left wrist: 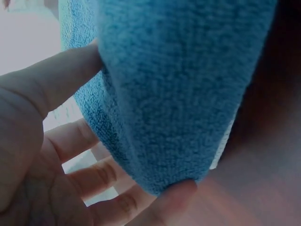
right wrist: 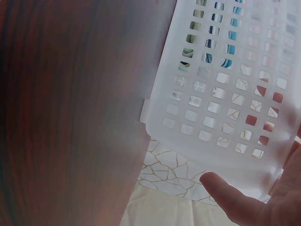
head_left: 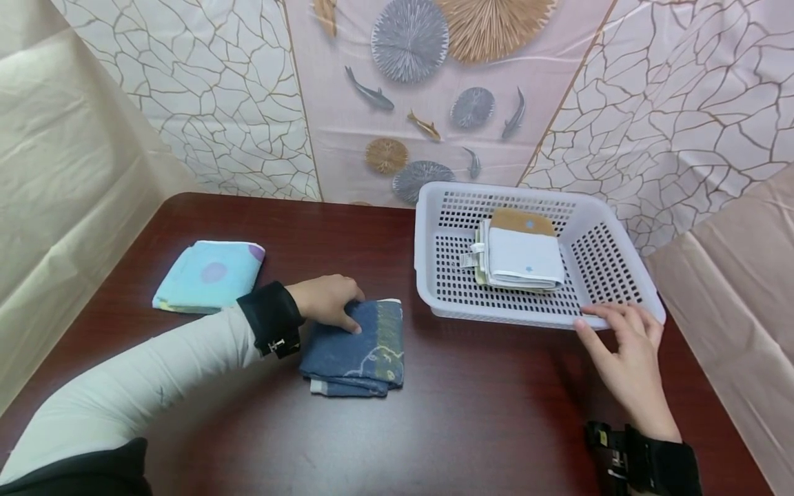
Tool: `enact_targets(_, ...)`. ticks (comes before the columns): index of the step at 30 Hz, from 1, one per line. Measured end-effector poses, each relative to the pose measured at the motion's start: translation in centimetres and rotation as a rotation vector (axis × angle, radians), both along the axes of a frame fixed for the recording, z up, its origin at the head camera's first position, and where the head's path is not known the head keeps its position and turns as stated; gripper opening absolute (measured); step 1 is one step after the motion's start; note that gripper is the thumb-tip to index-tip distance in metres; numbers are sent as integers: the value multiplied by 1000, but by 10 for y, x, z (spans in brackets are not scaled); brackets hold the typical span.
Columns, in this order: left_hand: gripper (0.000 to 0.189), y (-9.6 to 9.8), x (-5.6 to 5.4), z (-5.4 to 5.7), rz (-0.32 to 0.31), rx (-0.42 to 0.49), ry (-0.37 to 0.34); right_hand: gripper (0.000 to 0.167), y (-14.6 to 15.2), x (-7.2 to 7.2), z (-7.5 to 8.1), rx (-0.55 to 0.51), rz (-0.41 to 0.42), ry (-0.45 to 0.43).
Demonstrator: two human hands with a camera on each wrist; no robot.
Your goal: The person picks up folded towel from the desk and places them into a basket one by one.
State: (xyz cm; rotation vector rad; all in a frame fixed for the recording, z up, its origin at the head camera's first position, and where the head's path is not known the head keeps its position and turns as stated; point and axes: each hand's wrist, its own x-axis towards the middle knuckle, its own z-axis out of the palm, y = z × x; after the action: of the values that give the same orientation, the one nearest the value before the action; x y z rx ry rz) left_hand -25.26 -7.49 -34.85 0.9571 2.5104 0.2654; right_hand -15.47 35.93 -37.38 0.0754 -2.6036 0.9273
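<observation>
A folded dark blue towel (head_left: pixel 353 348) with an olive patterned band lies at the middle of the table. At its upper left edge my left hand (head_left: pixel 327 301) grips it, thumb on top; the left wrist view shows fingers (left wrist: pixel 96 179) around the cloth's edge. At the right, my right hand (head_left: pixel 633 351) holds the near right corner of a white plastic basket (head_left: pixel 428 265), with fingers over the rim and the thumb outside. Inside the basket sits a stack of folded towels (head_left: pixel 524 255), white and tan on top.
A folded light blue towel (head_left: pixel 207 275) with purple spots lies at the table's left, beside my left forearm. Patterned cloth (head_left: pixel 229 89) hangs behind the dark wooden table (head_left: pixel 298 448). Plain beige fabric (head_left: pixel 738 296) borders the right side.
</observation>
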Motion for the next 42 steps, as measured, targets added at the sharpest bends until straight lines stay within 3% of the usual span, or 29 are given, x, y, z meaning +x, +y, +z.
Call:
enact_targets(13,51,28,24,-5,31,40,-35,35,-1,-1,2,-3,9,-9)
enact_targets(22,50,43,31,-6,7,33,-21,34,1,-1,1,-4,-1,1)
enact_targets(42,41,77,42,-10,22,45,-50,35,0,-1,-3,-19,-1,7)
